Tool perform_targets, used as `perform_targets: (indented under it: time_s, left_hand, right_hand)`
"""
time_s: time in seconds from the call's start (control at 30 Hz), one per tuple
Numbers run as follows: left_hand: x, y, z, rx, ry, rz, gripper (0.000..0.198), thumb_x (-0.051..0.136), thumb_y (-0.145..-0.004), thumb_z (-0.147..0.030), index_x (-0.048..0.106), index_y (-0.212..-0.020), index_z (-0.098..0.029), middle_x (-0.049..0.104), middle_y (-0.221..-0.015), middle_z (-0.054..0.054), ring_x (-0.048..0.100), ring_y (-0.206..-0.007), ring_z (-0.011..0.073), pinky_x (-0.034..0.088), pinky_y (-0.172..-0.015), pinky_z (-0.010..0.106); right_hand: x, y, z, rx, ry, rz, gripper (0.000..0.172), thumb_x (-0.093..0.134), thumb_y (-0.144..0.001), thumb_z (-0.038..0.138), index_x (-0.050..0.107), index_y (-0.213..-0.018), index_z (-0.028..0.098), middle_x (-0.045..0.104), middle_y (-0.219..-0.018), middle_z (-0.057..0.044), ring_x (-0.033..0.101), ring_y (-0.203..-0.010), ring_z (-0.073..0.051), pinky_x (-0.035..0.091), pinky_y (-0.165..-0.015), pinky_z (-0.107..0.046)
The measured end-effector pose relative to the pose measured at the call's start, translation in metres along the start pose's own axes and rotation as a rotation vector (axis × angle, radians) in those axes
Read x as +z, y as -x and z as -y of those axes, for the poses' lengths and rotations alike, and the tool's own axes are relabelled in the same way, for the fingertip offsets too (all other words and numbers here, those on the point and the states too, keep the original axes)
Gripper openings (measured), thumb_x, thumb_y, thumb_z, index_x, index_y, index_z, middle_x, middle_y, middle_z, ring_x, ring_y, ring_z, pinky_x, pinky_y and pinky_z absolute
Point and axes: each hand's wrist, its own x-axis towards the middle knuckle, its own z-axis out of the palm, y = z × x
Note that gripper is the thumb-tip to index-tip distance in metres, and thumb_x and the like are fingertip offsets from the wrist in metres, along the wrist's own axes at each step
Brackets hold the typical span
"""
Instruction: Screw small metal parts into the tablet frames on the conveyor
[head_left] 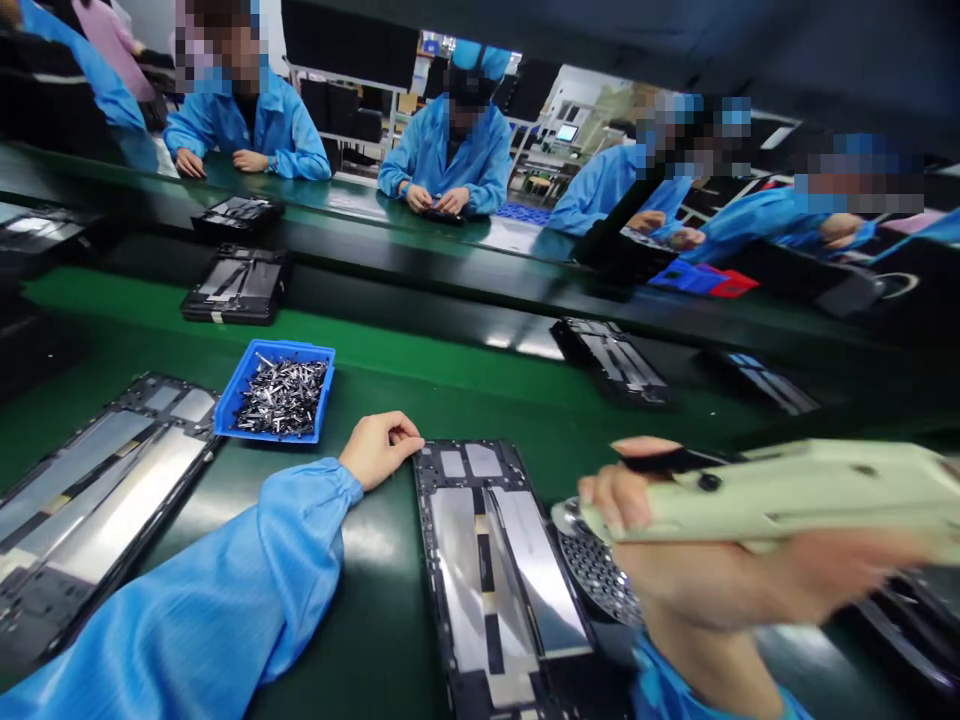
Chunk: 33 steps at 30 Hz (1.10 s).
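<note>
An opened tablet (457, 570) lies on the green work surface in front of me, its silver battery panels and black ribbon cable facing up. My left hand (382, 447) is closed, with thumb and fingertips pinched at the tablet's top left corner. To the right, my right hand (622, 495) is wrapped round a pale green electric screwdriver (810, 490), held above the surface and blurred by motion. The screwdriver's bit cannot be made out. Partly behind that hand is a round screw tray (592, 570) with a grid of small holes.
A blue bin (322, 400) full of small metal parts stands beyond my left forearm. Another opened tablet (97, 500) lies at the left. More tablets (236, 280) rest along the line (427, 300). Co-workers in blue smocks (450, 150) sit across from me.
</note>
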Motion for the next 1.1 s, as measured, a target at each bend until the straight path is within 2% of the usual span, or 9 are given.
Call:
perform_targets:
  time_s: [0.07,0.17,0.3,0.4,0.57,0.73,0.93,1.03,1.1]
  left_hand:
    - [0.001,-0.001,-0.001,-0.045,0.013,0.007,0.009,0.074,-0.076,-0.021,0.068,-0.071,-0.016,0.064,-0.064,-0.001,0.057,-0.061,0.0120,0.047,-0.058,0.021]
    - [0.002,-0.004,-0.002,-0.137,0.026,0.064,0.014,0.070,-0.080,-0.022,0.065,-0.069,-0.016,0.059,-0.059,-0.002,0.051,-0.051,0.0115,0.045,-0.048,0.022]
    - [0.004,-0.006,0.000,-0.136,0.049,0.075,0.015,0.069,-0.080,-0.020,0.064,-0.067,-0.016,0.058,-0.057,-0.003,0.048,-0.046,0.0104,0.045,-0.047,0.022]
    - [0.006,-0.007,0.002,-0.120,0.049,0.059,0.014,0.071,-0.078,-0.020,0.066,-0.065,-0.016,0.059,-0.057,-0.003,0.050,-0.048,0.0104,0.047,-0.051,0.022]
    - [0.008,-0.006,0.003,-0.111,0.036,0.051,0.012,0.072,-0.078,-0.019,0.069,-0.067,-0.016,0.062,-0.059,-0.002,0.055,-0.053,0.0123,0.049,-0.056,0.023]
    - [0.007,-0.005,0.000,-0.109,0.022,0.053,0.012,0.070,-0.078,-0.015,0.067,-0.066,-0.016,0.062,-0.060,-0.002,0.055,-0.053,0.0113,0.045,-0.053,0.021]
    - [0.006,-0.005,0.001,-0.085,0.007,0.051,0.012,0.069,-0.077,-0.014,0.067,-0.066,-0.016,0.059,-0.058,-0.003,0.054,-0.052,0.0106,0.042,-0.051,0.020]
    - [0.008,-0.006,0.003,-0.057,-0.037,0.038,0.011,0.067,-0.079,-0.013,0.067,-0.067,-0.015,0.060,-0.059,-0.002,0.054,-0.053,0.0108,0.042,-0.051,0.020]
    - [0.009,-0.006,0.003,-0.031,-0.091,0.017,0.012,0.066,-0.081,-0.013,0.068,-0.069,-0.015,0.060,-0.059,-0.001,0.055,-0.053,0.0114,0.045,-0.053,0.021]
  right_hand:
    - [0.037,-0.014,-0.004,-0.006,-0.069,0.073,0.079,0.065,-0.065,0.095,0.077,-0.086,0.020,0.050,-0.046,0.001,0.044,-0.039,-0.017,0.041,-0.042,-0.033]
    - [0.085,-0.035,-0.026,0.026,-0.090,0.177,0.079,0.059,-0.070,0.097,0.072,-0.084,0.020,0.046,-0.042,0.004,0.043,-0.035,-0.015,0.044,-0.041,-0.032]
    - [0.118,-0.051,-0.063,0.017,-0.050,0.120,0.081,0.054,-0.073,0.097,0.069,-0.083,0.018,0.045,-0.041,0.006,0.045,-0.034,-0.014,0.048,-0.042,-0.030]
    - [0.125,-0.052,-0.077,0.026,-0.039,0.114,0.080,0.051,-0.075,0.095,0.069,-0.083,0.018,0.043,-0.041,0.006,0.046,-0.035,-0.014,0.049,-0.042,-0.030]
    - [0.126,-0.049,-0.084,0.013,-0.044,0.103,0.081,0.052,-0.074,0.097,0.069,-0.083,0.018,0.042,-0.041,0.007,0.044,-0.034,-0.014,0.048,-0.040,-0.030]
    - [0.123,-0.048,-0.087,0.004,-0.025,0.157,0.074,0.049,-0.079,0.094,0.064,-0.078,0.022,0.042,-0.043,0.006,0.045,-0.034,-0.014,0.045,-0.040,-0.029]
    - [0.125,-0.045,-0.095,0.039,0.011,0.149,0.073,0.048,-0.074,0.098,0.062,-0.075,0.026,0.040,-0.042,0.005,0.042,-0.034,-0.016,0.042,-0.040,-0.034]
    - [0.130,-0.049,-0.085,0.019,-0.023,0.156,0.071,0.048,-0.073,0.098,0.062,-0.073,0.028,0.041,-0.042,0.004,0.044,-0.035,-0.018,0.040,-0.040,-0.035]
    - [0.126,-0.050,-0.064,-0.036,-0.069,0.214,0.071,0.045,-0.073,0.098,0.064,-0.075,0.030,0.045,-0.046,0.001,0.045,-0.036,-0.020,0.037,-0.040,-0.036]
